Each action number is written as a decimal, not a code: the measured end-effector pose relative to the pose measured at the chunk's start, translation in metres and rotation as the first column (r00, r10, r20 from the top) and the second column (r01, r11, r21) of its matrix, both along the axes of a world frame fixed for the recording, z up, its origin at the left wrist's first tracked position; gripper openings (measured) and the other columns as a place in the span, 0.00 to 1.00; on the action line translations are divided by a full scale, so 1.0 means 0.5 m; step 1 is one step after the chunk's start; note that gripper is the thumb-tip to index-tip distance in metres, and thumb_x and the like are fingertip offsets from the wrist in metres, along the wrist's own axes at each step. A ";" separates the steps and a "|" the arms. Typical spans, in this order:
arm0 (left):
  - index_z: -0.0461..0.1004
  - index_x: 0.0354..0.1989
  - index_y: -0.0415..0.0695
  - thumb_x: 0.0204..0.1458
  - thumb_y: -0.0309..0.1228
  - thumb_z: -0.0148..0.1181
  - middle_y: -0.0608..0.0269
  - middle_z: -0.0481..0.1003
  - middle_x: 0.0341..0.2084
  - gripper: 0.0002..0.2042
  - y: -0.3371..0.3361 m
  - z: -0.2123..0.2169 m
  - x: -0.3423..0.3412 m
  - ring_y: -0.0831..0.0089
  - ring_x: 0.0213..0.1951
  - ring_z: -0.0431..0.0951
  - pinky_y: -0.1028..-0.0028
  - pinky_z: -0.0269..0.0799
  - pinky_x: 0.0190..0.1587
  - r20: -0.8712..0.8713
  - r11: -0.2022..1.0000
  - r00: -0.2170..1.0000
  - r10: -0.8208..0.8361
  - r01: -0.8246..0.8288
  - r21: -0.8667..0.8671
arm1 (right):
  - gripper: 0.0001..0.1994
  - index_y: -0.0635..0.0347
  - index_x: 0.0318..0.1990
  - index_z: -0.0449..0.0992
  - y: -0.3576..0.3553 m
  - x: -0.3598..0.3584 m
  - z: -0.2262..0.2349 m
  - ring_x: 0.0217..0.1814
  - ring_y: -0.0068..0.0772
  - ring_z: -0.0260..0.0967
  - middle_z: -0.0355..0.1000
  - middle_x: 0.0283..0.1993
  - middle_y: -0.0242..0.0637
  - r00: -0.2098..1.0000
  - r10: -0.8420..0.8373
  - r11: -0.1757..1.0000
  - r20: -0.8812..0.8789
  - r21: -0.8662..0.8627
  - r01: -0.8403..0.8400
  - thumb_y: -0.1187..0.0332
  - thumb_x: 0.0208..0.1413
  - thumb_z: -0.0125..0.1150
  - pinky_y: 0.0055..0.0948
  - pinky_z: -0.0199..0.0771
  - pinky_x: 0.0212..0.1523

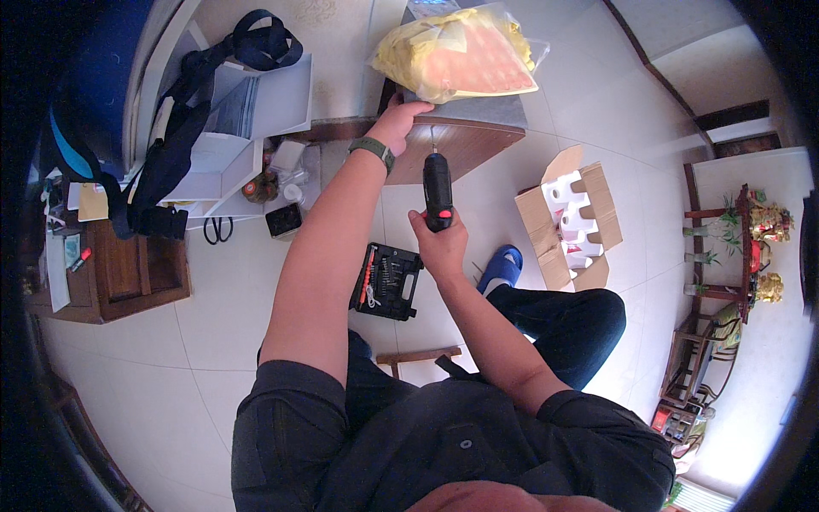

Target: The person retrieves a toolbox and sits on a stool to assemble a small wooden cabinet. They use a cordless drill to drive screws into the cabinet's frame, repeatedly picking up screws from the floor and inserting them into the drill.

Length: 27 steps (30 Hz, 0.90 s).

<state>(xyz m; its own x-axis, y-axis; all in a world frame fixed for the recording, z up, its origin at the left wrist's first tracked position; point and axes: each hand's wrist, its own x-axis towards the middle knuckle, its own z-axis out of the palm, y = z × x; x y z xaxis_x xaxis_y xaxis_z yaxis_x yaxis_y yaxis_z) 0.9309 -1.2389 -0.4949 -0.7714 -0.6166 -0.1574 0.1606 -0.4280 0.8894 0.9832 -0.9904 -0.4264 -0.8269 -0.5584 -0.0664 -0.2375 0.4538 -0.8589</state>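
Observation:
A black power screwdriver (pixel 438 181) with a red button is gripped in my right hand (pixel 443 242). Its thin bit points away from me, and the tip meets or lies close to the brown wood-grain panel of a cabinet (pixel 461 149). My left hand (pixel 397 125) holds the cabinet's upper left edge, its thumb stretched to the right along the rim; most of the other fingers are hidden. On the cabinet top, just beyond both hands, sits a clear plastic bag (pixel 461 55) with yellow and pinkish contents.
An unfolded tool case (pixel 386 282) with bits lies on the tiled floor below my hands. To the right stands an opened cardboard box (pixel 533 218) with white rolls. White shelving (pixel 230 171) with dark straps and a small wooden cabinet (pixel 141 264) are at left.

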 end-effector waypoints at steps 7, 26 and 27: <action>0.53 0.67 0.37 0.43 0.34 0.70 0.53 0.63 0.63 0.43 0.010 0.024 0.002 0.63 0.63 0.62 0.63 0.54 0.64 0.040 0.995 0.999 0.031 -0.035 0.092 | 0.15 0.63 0.33 0.74 0.002 -0.008 -0.011 0.27 0.30 0.72 0.75 0.25 0.37 1.000 0.014 1.000 0.008 -0.004 -0.014 0.63 0.49 0.73 0.33 0.74 0.33; 0.61 0.63 0.42 0.46 0.35 0.67 0.57 0.68 0.58 0.35 0.005 0.019 0.000 0.65 0.60 0.64 0.66 0.56 0.62 0.052 0.994 0.997 0.061 -0.065 0.083 | 0.14 0.63 0.31 0.74 -0.009 -0.021 -0.026 0.25 0.27 0.69 0.72 0.23 0.35 0.998 0.033 0.999 -0.046 -0.019 -0.034 0.64 0.47 0.73 0.32 0.72 0.30; 0.54 0.67 0.39 0.43 0.35 0.69 0.53 0.64 0.62 0.42 0.000 0.017 0.000 0.63 0.63 0.62 0.64 0.53 0.64 0.020 0.984 0.999 0.035 -0.038 0.175 | 0.14 0.63 0.31 0.74 -0.011 -0.022 -0.026 0.25 0.27 0.69 0.73 0.23 0.35 0.998 0.037 0.999 -0.044 -0.014 -0.038 0.64 0.47 0.73 0.32 0.72 0.30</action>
